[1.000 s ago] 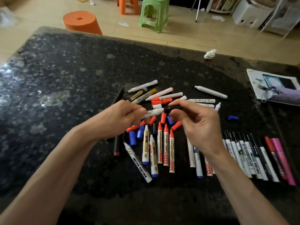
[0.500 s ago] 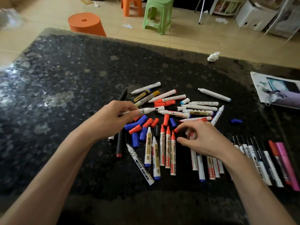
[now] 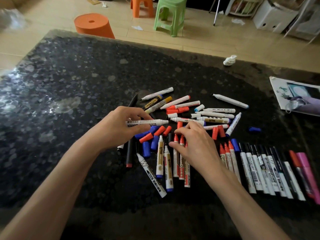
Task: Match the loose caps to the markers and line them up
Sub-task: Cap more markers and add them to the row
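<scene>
My left hand (image 3: 117, 130) grips a white uncapped marker (image 3: 150, 122), held level just above the table with its tip pointing right. Below it lies a heap of loose red and blue caps (image 3: 152, 134). My right hand (image 3: 195, 144) hovers over the red-capped markers (image 3: 181, 168), fingers loosely curved, with index and thumb either side of a black cap (image 3: 170, 137) and not closed on it. Several uncapped white markers (image 3: 214, 116) lie scattered behind. A row of capped markers (image 3: 259, 167) is lined up at the right.
A single blue cap (image 3: 254, 129) lies apart at the right. A crumpled tissue (image 3: 229, 60) and a printed sheet (image 3: 297, 96) sit near the edges of the black stone table (image 3: 69, 84). Plastic stools (image 3: 169, 14) stand on the floor beyond.
My right hand left the marker held by my left hand, dropped to the table and slid left toward the caps. My left hand kept the marker and barely moved.
</scene>
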Demonstrator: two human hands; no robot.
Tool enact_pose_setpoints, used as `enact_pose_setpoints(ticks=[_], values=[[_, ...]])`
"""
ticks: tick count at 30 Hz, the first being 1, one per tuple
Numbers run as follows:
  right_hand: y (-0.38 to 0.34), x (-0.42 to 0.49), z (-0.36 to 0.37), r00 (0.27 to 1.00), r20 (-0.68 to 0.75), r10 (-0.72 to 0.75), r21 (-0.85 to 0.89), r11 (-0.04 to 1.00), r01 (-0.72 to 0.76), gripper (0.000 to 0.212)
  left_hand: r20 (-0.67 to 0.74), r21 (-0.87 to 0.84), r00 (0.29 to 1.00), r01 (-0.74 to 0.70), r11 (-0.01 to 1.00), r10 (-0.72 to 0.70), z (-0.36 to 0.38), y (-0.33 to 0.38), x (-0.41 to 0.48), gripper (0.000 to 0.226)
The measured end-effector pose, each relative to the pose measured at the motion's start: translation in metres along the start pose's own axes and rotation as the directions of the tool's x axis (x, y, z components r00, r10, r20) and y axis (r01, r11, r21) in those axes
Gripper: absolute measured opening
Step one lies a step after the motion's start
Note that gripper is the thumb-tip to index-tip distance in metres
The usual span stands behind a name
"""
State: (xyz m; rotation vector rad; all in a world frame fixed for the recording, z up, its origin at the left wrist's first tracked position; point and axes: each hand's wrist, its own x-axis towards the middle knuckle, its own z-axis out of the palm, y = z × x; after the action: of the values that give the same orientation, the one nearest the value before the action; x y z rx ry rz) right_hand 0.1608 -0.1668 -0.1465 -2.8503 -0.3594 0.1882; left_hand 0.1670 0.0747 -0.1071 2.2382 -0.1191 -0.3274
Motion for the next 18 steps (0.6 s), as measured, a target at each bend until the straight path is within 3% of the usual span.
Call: enact_pose_setpoints(ticks=[4, 8, 12, 15, 18], values=[[-0.001, 0.003, 0.004, 1.000, 0.001, 0.022, 0.045, 0.999, -0.022, 0.053, -0.015, -0.009, 1.000, 0.011, 1.000, -0.011, 0.001, 0.000, 0.001, 0.011], [-0.004, 0.005, 0.010, 0.999, -0.029, 0.017, 0.044, 0.999, -0.016, 0.039, -0.003, -0.002, 1.000, 0.017, 1.000, -0.017, 0.001, 0.001, 0.001, 0.010], [-0.005, 0.005, 0.005, 0.997, -0.028, 0.071, 0.252, 0.966, -0.062, 0.019, 0.004, 0.000, 1.000, 0.022, 1.000, -0.022, 0.000, 0.001, 0.002, 0.009], [-0.001, 0.004, -0.005, 0.990, 0.005, 0.144, 0.544, 0.830, -0.124, 0.019, 0.002, 0.003, 1.000, 0.013, 1.000, -0.013, 0.001, 0.001, 0.002, 0.007], [0.004, 0.002, -0.019, 0.977, 0.027, 0.214, 0.807, 0.572, -0.147, 0.021, 0.009, 0.011, 1.000, -0.001, 1.000, 0.001, 0.003, 0.001, 0.002, 0.007]])
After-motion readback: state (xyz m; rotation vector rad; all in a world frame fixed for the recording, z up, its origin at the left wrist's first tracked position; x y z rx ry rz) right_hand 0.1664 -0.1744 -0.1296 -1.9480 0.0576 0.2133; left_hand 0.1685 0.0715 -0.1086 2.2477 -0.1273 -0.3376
